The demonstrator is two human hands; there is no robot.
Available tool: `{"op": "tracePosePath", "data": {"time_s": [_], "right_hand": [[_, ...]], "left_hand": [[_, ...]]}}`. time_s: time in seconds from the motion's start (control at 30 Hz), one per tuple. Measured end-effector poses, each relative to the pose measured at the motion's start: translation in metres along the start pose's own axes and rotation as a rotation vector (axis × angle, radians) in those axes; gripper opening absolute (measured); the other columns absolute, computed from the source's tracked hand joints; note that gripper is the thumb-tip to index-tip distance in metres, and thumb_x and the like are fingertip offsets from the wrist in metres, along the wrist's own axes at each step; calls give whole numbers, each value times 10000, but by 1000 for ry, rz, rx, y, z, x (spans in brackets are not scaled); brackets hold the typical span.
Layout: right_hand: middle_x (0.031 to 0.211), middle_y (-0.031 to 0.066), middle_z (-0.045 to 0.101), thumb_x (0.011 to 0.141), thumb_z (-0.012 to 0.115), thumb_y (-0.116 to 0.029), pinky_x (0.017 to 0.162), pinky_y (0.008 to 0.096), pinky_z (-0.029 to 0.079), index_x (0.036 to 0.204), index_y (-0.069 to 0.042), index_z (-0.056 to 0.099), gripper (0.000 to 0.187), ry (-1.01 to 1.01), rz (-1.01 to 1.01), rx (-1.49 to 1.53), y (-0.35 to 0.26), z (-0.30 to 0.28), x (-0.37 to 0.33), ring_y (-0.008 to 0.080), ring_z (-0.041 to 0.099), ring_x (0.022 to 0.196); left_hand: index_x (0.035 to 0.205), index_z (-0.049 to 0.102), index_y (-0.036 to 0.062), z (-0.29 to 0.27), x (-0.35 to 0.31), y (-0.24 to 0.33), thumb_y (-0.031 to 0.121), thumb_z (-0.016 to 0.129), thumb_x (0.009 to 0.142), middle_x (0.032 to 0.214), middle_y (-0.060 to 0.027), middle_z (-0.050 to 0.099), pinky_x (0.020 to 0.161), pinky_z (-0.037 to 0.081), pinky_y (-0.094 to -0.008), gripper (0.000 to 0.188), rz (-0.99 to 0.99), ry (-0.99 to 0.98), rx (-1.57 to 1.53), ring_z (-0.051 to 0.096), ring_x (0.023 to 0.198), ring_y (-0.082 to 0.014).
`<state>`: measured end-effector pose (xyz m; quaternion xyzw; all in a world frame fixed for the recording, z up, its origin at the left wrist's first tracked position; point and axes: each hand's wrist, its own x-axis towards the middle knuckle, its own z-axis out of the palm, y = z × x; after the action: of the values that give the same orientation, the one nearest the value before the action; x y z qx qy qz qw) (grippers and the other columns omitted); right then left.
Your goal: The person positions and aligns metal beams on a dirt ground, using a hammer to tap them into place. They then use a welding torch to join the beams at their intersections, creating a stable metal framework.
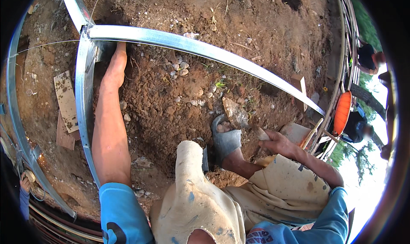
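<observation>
My left arm stretches forward to the joint of several shiny metal channel beams [183, 43]. There my left hand [120, 58] passes down behind the crosswise beam, beside the upright-looking metal post [102, 51] in the dirt. Its fingers are hidden. My right hand [277, 142] is closed round the handle of a trowel [235, 112], near my right knee. The trowel's blade is caked with soil and points forward, just above my sandalled foot [226, 137]. Loose brown earth with stones [171, 90] lies between my two hands.
Dirty boards [66, 101] lie left of the near beam. At the lower left, another person's hand [25, 182] is beside another metal beam [36, 167], close to sparks. Bamboo poles [344, 51], an orange basin-like object [343, 112] and other people are at the right.
</observation>
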<state>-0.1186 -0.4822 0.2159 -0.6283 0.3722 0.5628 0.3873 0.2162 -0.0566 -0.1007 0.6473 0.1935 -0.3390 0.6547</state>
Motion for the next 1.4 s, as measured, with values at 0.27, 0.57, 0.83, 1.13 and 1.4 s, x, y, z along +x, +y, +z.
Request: {"op": "tracePosePath", "data": {"time_s": [0.27,0.57,0.83,1.13,1.4], "right_hand": [[811,25,640,964,669,-331,673,314,485,1063,-48,633,301,2,29,-65,-4,-4,0,116,599,738],[792,16,620,947,662,-294,624,312,462,1046,-53,628,263,-48,50,27,-5,-1,1,110,582,708],[807,21,615,935,620,-249,663,317,477,1060,-48,615,236,9,-43,-3,-2,-1,-3,121,594,737],[823,15,615,947,621,-259,674,310,475,1083,-45,627,253,36,-57,-25,6,5,-9,116,585,753],[830,30,611,934,616,-262,690,323,466,1079,-37,623,268,43,-60,1,16,9,-6,128,579,770]], "left_hand": [[1647,214,6,4,31,-7,809,339,976,1719,-168,211,1276,134,-413,1054,-34,6,-51,172,1583,-317],[1642,225,1,-1,6,11,749,306,1018,1726,-158,204,1286,122,-397,978,109,-28,311,156,1595,-303],[1328,666,101,-9,-12,11,371,478,1051,1311,-245,666,1015,494,-452,430,126,57,683,622,1211,-442],[1182,697,-18,21,-110,58,226,587,1031,1145,-192,727,905,499,-406,307,182,210,719,674,1033,-286],[1301,680,-9,30,-224,50,214,587,1057,1430,-190,621,1111,481,-427,344,241,-274,405,633,1251,-308]]}}
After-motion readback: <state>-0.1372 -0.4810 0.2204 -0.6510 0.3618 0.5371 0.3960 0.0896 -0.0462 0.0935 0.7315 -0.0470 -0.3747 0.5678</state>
